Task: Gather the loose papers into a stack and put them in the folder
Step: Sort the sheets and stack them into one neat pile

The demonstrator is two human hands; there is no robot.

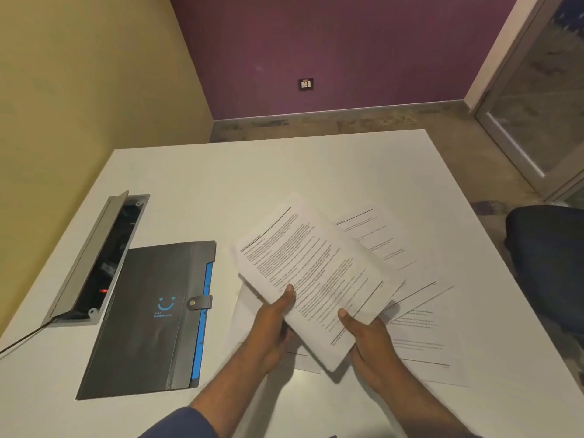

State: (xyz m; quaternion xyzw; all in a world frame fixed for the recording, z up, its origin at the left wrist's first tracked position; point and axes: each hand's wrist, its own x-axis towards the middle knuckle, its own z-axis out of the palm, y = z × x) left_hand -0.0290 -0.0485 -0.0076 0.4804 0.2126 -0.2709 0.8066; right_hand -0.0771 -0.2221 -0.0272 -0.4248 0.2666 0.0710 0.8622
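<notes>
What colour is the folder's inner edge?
Bright blue, along the dark grey snap-closure folder right edge; head view.

office: white desk (221, 184) with cable box (104, 257), glass door (537, 105).

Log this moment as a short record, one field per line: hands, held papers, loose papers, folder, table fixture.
left hand: grips the held stack at its near left edge, thumb on top
right hand: grips the same stack at its near right corner, thumb on top
held stack: printed sheets, raised above the table and tilted
loose papers: several sheets fanned on the table, right of and under the stack
folder: dark, snap strap fastened, lying flat left of the hands
cable box: lid open, set in the table left of the folder
</notes>
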